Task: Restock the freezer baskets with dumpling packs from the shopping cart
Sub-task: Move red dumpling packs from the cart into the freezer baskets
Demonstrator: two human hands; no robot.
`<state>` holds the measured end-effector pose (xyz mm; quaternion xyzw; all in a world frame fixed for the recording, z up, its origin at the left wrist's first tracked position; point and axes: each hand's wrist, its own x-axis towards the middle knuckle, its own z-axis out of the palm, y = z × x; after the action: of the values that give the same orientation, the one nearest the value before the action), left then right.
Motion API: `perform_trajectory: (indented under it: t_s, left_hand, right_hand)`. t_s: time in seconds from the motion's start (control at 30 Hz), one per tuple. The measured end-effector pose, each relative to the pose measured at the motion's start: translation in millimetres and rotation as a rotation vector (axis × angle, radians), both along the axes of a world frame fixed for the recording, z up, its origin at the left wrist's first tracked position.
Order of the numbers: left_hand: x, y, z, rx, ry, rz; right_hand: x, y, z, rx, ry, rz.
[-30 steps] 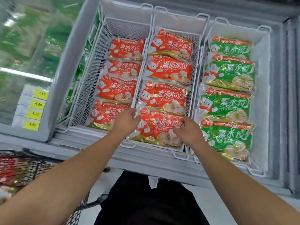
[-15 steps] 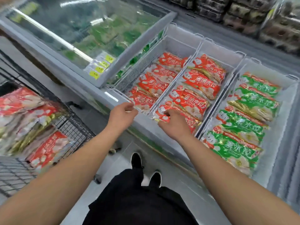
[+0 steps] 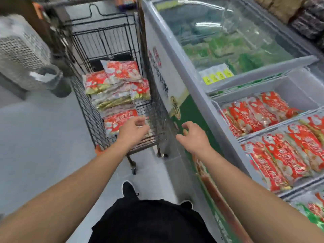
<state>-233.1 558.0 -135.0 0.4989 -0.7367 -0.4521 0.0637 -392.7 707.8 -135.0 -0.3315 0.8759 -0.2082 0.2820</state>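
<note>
The black wire shopping cart (image 3: 91, 118) stands to the left of the freezer, stacked with red dumpling packs (image 3: 119, 88). My left hand (image 3: 133, 132) hovers over the cart's near end, just above the nearest red pack (image 3: 115, 120), fingers loosely curled and holding nothing. My right hand (image 3: 192, 135) hangs empty between the cart and the freezer front, fingers relaxed. On the right, the freezer baskets (image 3: 217, 102) hold rows of red packs (image 3: 257, 111); a green pack (image 3: 312, 213) shows at the lower right.
The freezer's green and white front (image 3: 175, 95) runs close along the cart's right side. Its glass lid (image 3: 236, 37) covers green packs further back. A grey bin (image 3: 50, 79) and a perforated white unit (image 3: 19, 50) stand left of the cart. Grey floor lies left.
Both hands have left the packs in the freezer baskets and swung left toward the cart. The view has turned from the baskets to the cart.
</note>
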Motion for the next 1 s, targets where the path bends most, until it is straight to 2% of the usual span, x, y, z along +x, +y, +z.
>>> perform_trajectory:
  t_s: [0.27,0.5,0.73,1.0]
  left_hand:
    - [116,-111,-23,-0.029,-0.09,0.063]
    - [165,-166,-40,-0.016,-0.161,0.088]
    - [159,-185,-66,0.098,-0.129,0.174]
    - [99,-222,-119,0.214,-0.168,0.274]
  right_hand:
    - [74,-133,-11,0.076,0.028,0.176]
    - [102,-207,-31,0.181,0.004,0.279]
    - [99,-248,-68,0.309,-0.061,0.331]
    - [50,-305,-137,0.419,-0.193,0.373]
